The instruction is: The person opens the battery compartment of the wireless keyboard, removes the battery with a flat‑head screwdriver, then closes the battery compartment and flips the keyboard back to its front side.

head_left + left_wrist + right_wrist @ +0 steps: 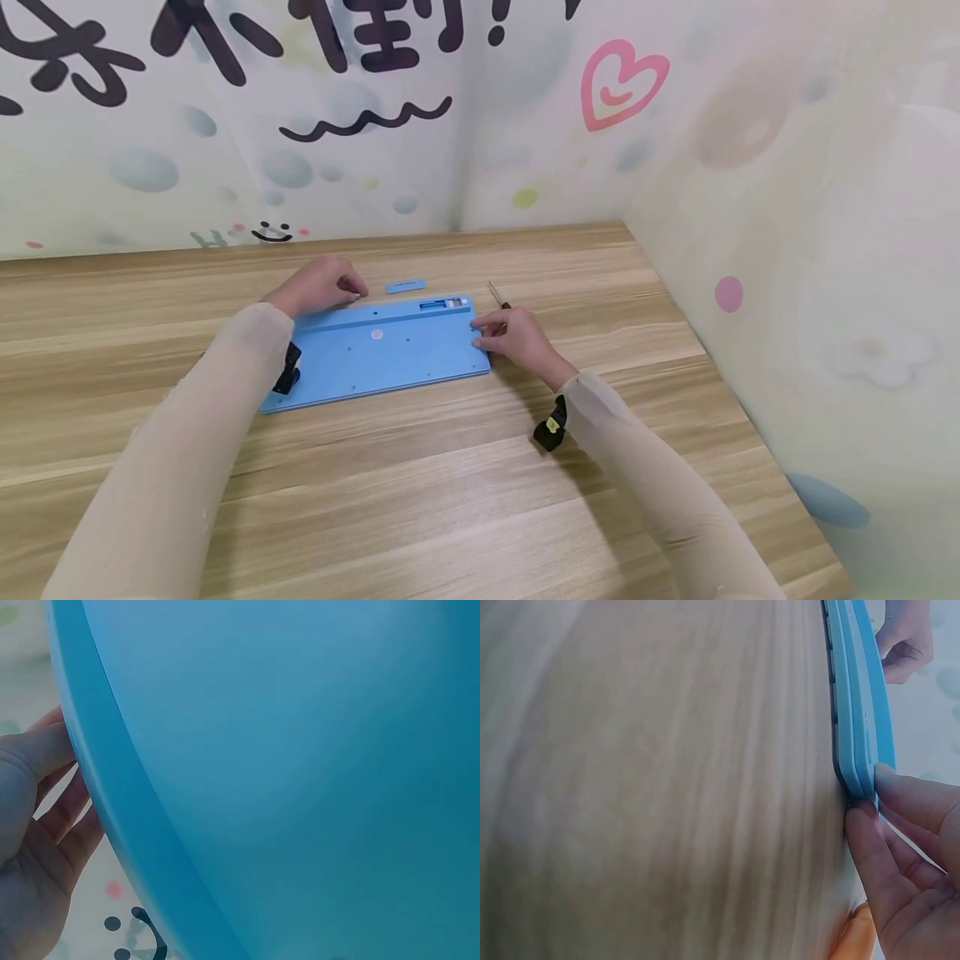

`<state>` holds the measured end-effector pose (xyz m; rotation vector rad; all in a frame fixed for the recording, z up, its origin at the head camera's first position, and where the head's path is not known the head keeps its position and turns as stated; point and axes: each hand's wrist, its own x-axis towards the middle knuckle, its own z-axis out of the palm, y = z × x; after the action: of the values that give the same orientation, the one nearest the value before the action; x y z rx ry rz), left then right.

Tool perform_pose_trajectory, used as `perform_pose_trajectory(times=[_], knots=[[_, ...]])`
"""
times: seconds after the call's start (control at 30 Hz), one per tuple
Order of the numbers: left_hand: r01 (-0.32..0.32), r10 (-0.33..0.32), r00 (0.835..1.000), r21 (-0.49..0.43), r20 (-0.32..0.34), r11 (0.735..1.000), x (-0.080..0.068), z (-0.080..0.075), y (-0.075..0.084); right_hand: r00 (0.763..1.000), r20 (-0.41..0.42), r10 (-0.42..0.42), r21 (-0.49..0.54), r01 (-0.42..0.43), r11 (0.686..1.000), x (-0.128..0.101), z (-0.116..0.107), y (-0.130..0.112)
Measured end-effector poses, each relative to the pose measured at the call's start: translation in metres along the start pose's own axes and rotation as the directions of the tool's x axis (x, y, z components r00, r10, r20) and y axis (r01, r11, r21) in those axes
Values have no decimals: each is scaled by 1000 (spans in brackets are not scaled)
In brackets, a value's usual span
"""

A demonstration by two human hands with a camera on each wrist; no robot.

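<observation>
A blue keyboard (390, 350) lies face down on the table, its underside up and its battery compartment (442, 303) uncovered. My right hand (521, 340) pinches the keyboard's right edge; in the right wrist view, the thumb and a finger (868, 825) meet at its corner. By the far long edge is my left hand (318, 283), thumb and fingertips drawn together. A tiny pale spot shows at those fingertips; whether it is a held thing or a nail is unclear. The left wrist view has the left hand (37, 840) partly behind the blue edge.
A small blue battery cover (406, 286) lies beyond the keyboard. Right of it is a screwdriver (497, 293), its handle hidden by my right hand; an orange handle (857, 935) shows in the right wrist view. Walls bound the wooden table (420, 483) behind and right.
</observation>
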<state>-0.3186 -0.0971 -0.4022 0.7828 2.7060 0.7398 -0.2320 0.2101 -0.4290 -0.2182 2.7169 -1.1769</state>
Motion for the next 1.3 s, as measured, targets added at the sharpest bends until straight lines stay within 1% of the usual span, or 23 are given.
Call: perform_pose_trajectory(times=[0.17, 0.37, 0.6, 0.67, 0.87, 1.03, 1.13, 1.3], knots=[[12, -12, 1000, -14, -4, 1000, 0, 1, 1, 1000, -1, 2, 4, -2, 1000, -1, 0, 0], [12, -12, 1000, -33, -21, 999, 0, 0, 2, 1000, 1, -9, 6, 9, 1000, -1, -1, -1], [53, -54, 998, -66, -24, 996, -1, -3, 5, 1000, 0, -12, 8, 12, 1000, -1, 0, 0], [47, -49, 998, -65, -29, 997, -2, -4, 7, 1000, -1, -9, 7, 9, 1000, -1, 0, 0], [-1, -1, 999, -39, -42, 999, -5, -8, 12, 1000, -1, -7, 5, 7, 1000, 0, 0, 0], [-39, 35, 998, -56, -61, 998, -11, -8, 20, 1000, -2, -2, 5, 2, 1000, 0, 1, 0], [-28, 22, 997, -81, -75, 996, -16, -5, 23, 1000, -1, -3, 6, 3, 1000, 0, 1, 0], [21, -32, 994, -104, -102, 994, -26, 2, 27, 1000, -2, -13, 3, 13, 1000, -1, 0, -1]])
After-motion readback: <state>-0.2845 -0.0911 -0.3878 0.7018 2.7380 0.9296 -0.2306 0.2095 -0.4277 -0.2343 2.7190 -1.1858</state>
